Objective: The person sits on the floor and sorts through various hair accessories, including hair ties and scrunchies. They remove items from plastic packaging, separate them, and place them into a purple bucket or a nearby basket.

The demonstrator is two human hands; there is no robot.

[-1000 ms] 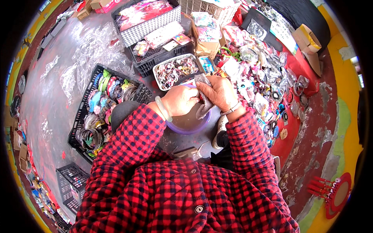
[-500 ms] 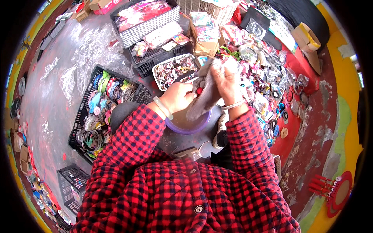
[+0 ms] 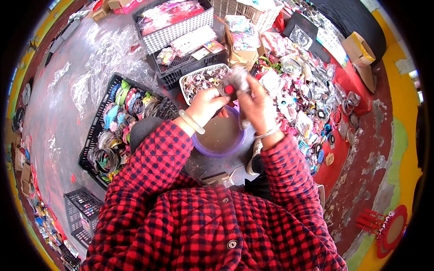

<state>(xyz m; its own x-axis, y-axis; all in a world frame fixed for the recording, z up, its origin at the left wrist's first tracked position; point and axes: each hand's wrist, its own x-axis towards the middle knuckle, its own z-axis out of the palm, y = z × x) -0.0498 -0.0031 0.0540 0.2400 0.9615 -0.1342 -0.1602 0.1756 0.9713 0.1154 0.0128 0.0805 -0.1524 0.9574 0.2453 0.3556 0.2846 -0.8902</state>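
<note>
Above a purple basin (image 3: pixel 215 154) holding cloudy water, my two hands meet. My left hand (image 3: pixel 204 109) pinches a dark accessory with a round red ornament (image 3: pixel 229 89); its exact kind is unclear. My right hand (image 3: pixel 259 110) is closed around a grey cloth (image 3: pixel 239 76), bunched and blurred by motion, which lies against the accessory's far side. A part of the cloth hangs below the right fingers. Just beyond the hands sits a white basket (image 3: pixel 182 91) full of mixed hair accessories.
On the left stands a black crate (image 3: pixel 84 156) of headbands. A heap of packaged accessories (image 3: pixel 300 97) covers red cloth on the right. Stacked crates (image 3: pixel 181 34) and a cardboard box (image 3: pixel 244 56) stand ahead. Clear plastic wrap (image 3: pixel 106 56) lies on the floor.
The cloth, spread and hanging before, is now bunched higher up in my right hand. The red ornament has risen and turned into plainer view, and more of the basin shows.
</note>
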